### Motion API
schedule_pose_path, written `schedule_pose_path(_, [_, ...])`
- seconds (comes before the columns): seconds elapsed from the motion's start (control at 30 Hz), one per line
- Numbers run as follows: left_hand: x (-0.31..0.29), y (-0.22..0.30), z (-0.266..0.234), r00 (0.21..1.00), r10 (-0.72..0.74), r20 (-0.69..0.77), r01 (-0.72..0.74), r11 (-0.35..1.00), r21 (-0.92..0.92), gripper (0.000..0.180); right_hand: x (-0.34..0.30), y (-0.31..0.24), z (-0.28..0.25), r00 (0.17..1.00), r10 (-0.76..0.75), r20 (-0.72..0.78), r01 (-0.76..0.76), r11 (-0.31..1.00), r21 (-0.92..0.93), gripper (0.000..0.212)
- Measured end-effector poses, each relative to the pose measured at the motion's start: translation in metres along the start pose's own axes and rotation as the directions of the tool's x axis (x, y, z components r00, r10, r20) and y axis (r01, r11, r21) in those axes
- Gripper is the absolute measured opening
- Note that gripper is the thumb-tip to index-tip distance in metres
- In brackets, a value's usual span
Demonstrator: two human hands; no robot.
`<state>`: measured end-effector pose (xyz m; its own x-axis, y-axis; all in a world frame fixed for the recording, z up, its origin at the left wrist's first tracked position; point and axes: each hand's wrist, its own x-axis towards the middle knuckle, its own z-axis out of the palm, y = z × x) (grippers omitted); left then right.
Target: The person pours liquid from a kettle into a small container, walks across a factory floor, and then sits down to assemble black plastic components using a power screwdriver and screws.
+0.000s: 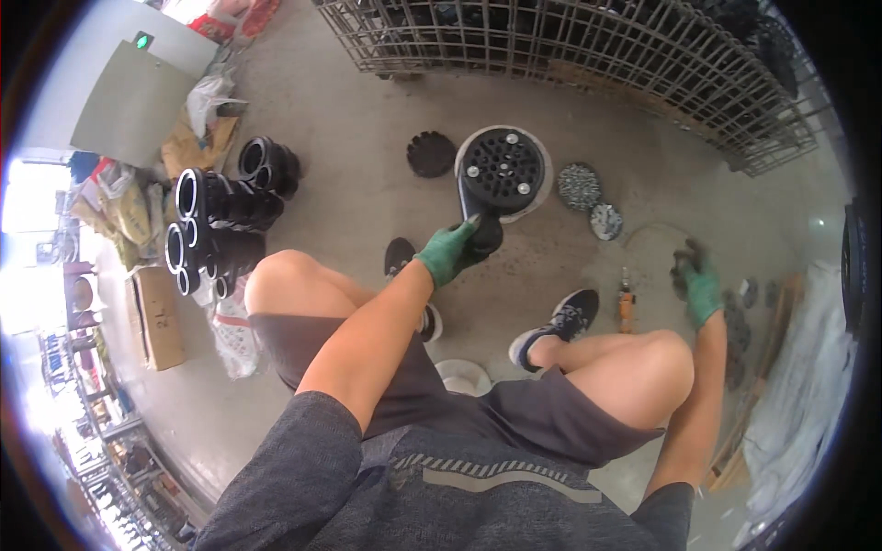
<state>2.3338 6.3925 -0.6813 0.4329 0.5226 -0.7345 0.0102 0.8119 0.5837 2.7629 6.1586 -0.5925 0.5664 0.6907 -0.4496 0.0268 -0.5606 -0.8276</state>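
Note:
My left hand (447, 253), in a green glove, is closed around the narrow side pipe of a black plastic fitting (501, 165). The fitting's round end is a perforated disc with several holes and three bright bolt heads, and it rests on a pale round base (542, 197). Out to the right, my gloved right hand (700, 286) hangs over the floor, its dark fingers blurred. An orange power tool (627, 303) stands or lies on the floor to the left of that hand. Whether the right fingers hold anything cannot be made out.
A black toothed disc (431, 154) lies left of the fitting. Two round containers of small metal parts (579, 186) (606, 221) sit to its right. Black double-pipe fittings (230, 202) stand at the left. A wire cage (588, 46) spans the far side; a cardboard box (156, 317) is left.

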Motion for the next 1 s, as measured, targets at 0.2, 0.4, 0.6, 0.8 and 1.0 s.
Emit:
schedule_pose_path(0.2, [0.014,-0.029,0.022,0.994,-0.098,-0.050,0.066,0.894,-0.442,0.042,-0.092,-0.217,0.048,0.871,-0.487,0.069,0.486,0.831,-0.270,0.046])
schedule_pose_path(0.4, [-0.019,-0.002,0.080,1.000,0.025,-0.009,-0.025,0.777,-0.629,0.033,-0.109,-0.235,0.123,0.819,-0.552,0.156,0.566,0.822,-0.061,0.042])
schedule_pose_path(0.6, [-0.027,0.074,0.116,0.900,0.417,-0.125,-0.429,0.801,-0.417,0.025,-0.064,-0.197,0.140,0.870,-0.454,0.193,0.482,0.866,-0.136,0.036])
schedule_pose_path(0.8, [-0.065,0.175,0.131,0.793,0.595,0.132,-0.490,0.493,0.719,0.027,-0.061,-0.217,0.157,0.821,-0.513,0.250,0.554,0.821,-0.135,0.035])
schedule_pose_path(1.0, [-0.119,0.254,0.011,0.909,0.375,0.180,-0.386,0.598,0.702,0.033,-0.079,-0.227,0.173,0.868,-0.411,0.278,0.463,0.872,-0.157,0.036])
